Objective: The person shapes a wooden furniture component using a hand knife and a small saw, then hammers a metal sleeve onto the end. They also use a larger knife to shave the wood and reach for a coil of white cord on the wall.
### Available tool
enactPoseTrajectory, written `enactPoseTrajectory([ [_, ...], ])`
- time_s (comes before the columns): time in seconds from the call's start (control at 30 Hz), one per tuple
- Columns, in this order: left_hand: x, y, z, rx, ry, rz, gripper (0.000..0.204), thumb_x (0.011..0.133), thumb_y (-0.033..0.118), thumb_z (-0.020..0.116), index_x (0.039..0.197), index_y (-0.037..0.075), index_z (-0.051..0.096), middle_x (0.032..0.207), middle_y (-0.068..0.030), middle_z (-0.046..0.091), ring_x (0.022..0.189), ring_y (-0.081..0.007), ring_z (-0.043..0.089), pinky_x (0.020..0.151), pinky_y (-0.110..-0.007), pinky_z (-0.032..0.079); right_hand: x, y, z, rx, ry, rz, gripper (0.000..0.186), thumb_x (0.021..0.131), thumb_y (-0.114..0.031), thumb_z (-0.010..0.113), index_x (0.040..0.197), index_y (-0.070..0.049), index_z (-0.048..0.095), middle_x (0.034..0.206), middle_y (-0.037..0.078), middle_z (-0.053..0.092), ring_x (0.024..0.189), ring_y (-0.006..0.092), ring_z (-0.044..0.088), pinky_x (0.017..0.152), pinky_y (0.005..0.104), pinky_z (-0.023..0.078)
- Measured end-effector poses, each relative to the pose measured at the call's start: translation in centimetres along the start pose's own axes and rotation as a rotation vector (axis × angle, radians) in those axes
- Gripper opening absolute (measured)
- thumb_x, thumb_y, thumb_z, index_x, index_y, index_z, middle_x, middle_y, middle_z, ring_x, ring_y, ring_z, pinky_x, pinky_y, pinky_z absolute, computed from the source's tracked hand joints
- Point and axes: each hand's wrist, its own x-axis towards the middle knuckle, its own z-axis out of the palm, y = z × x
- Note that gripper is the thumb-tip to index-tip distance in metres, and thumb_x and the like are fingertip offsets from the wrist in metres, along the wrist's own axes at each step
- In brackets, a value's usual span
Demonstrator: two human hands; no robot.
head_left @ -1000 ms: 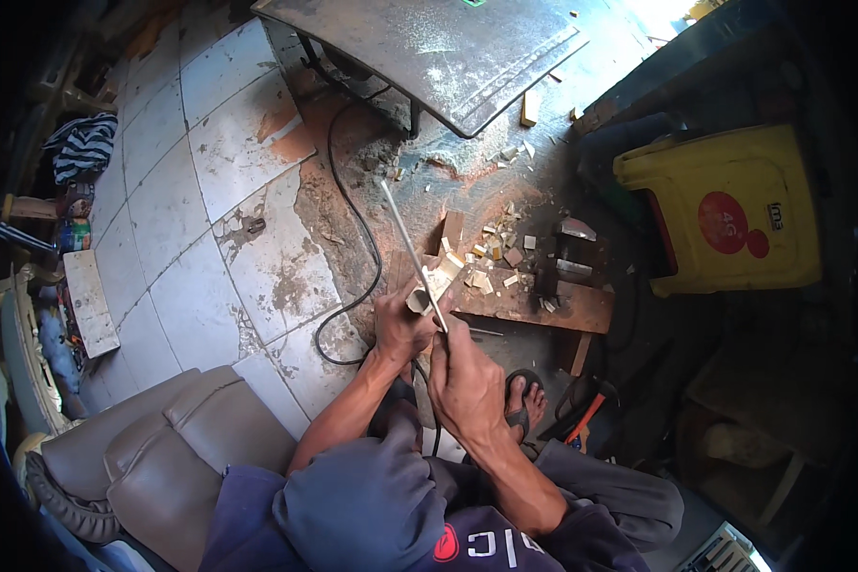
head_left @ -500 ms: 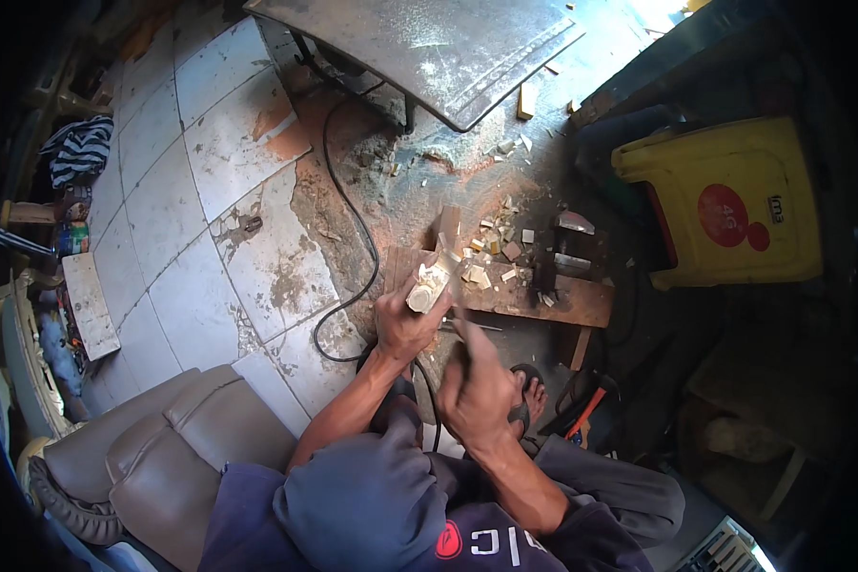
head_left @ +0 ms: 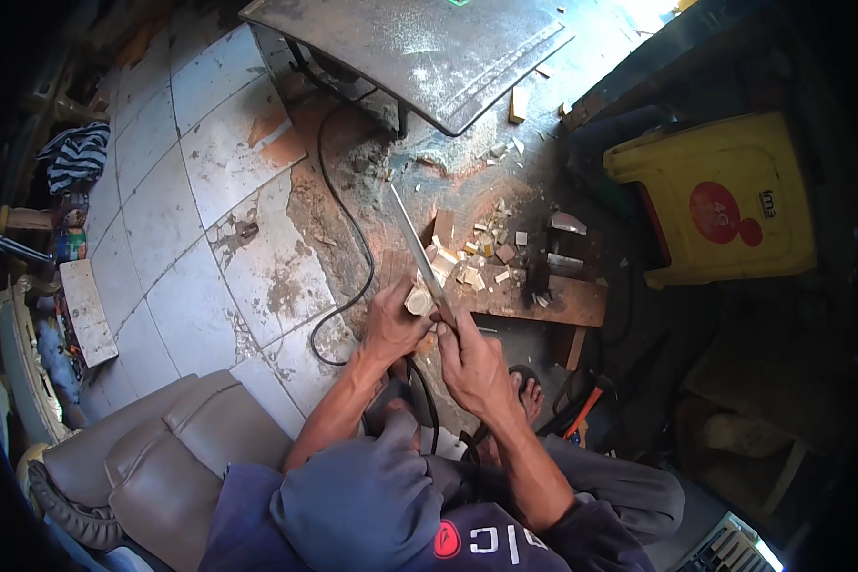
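My left hand (head_left: pixel 391 329) grips a pale, chipped wood piece (head_left: pixel 419 299) with a rounded end, held above the low wooden bench. In my right hand (head_left: pixel 472 367) is a long, thin, straight metal tool (head_left: pixel 410 224), perhaps a file or blade, slanting up and away across the wood piece's right side. The bench (head_left: pixel 574 302) carries a dark metal object (head_left: pixel 553 272), possibly a vise, at its right. Several cut offcuts and chips (head_left: pixel 500 253) are scattered behind and on the bench, just right of my hands.
A metal-topped table (head_left: pixel 410 52) stands ahead. A black cord (head_left: pixel 324 181) snakes over broken floor tiles (head_left: pixel 191 286). A yellow plastic container (head_left: pixel 720 205) is at right, an orange-handled tool (head_left: pixel 586 415) beside my foot. Brown padded seating (head_left: pixel 186 448) is lower left; clutter lines the left edge.
My right hand dipped and blurred half a second ago; now it is raised against the wood piece again, with the thin tool clearly visible. My left hand stays nearly in place.
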Motion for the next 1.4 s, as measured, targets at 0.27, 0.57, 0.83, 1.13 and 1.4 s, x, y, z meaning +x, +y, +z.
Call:
enactPoseTrajectory([
  [0.27, -0.9, -3.1, -0.1, 0.042, -0.029, 0.063, 0.071, 0.083, 0.003, 0.075, 0.148, 0.015, 0.049, 0.116, -0.0194, 0.072, 0.095, -0.0421, 0.074, 0.076, -0.044, 0.060, -0.8, -1.2, 0.5, -0.001, 0.145, -0.111, 0.026, 0.103, -0.010, 0.058, 0.128, -0.005, 0.062, 0.082, 0.021, 0.068, 0.069, 0.0315, 0.068, 0.064, 0.0405, 0.052],
  [0.57, -1.6, -4.9, 1.4, 0.096, 0.027, 0.218, 0.104, 0.083, 0.004, 0.076, 0.165, 0.015, 0.013, 0.112, -0.0157, 0.074, 0.077, -0.0421, 0.073, 0.062, -0.050, 0.059, -2.4, -1.2, 1.2, -0.291, 0.060, -0.104, 0.036, 0.093, 0.006, 0.061, 0.129, 0.003, 0.060, 0.095, 0.023, 0.074, 0.073, 0.0378, 0.074, 0.064, 0.0434, 0.058],
  [0.83, -1.8, -2.5, 1.6, 0.016, 0.060, 0.052, 0.068, 0.083, 0.009, 0.078, 0.144, 0.015, 0.048, 0.085, -0.0183, 0.074, 0.075, -0.0422, 0.074, 0.063, -0.048, 0.058, -2.0, -2.0, 0.6, -0.340, -0.012, 0.015, 0.036, 0.094, 0.005, 0.061, 0.130, 0.003, 0.061, 0.103, 0.025, 0.073, 0.082, 0.0404, 0.075, 0.071, 0.0440, 0.059],
  [1.13, -1.7, -1.4, 1.7, 0.128, 0.081, -0.180, 0.055, 0.083, 0.012, 0.087, 0.131, 0.005, 0.061, 0.101, -0.0149, 0.077, 0.093, -0.0250, 0.077, 0.076, -0.036, 0.060, -2.7, -2.3, 1.2, -0.200, 0.198, -0.169, 0.029, 0.096, -0.001, 0.061, 0.125, 0.000, 0.060, 0.092, 0.025, 0.071, 0.075, 0.0421, 0.072, 0.064, 0.0469, 0.056],
  [1.4, -1.9, -0.4, 2.2, 0.126, 0.133, -0.113, 0.050, 0.083, 0.016, 0.087, 0.125, 0.003, 0.064, 0.102, -0.0173, 0.077, 0.094, -0.0288, 0.078, 0.078, -0.039, 0.061, -2.3, -1.0, 1.2, -0.242, 0.218, -0.210, 0.031, 0.095, -0.002, 0.062, 0.126, 0.000, 0.060, 0.094, 0.023, 0.073, 0.073, 0.0408, 0.073, 0.062, 0.0469, 0.057],
])
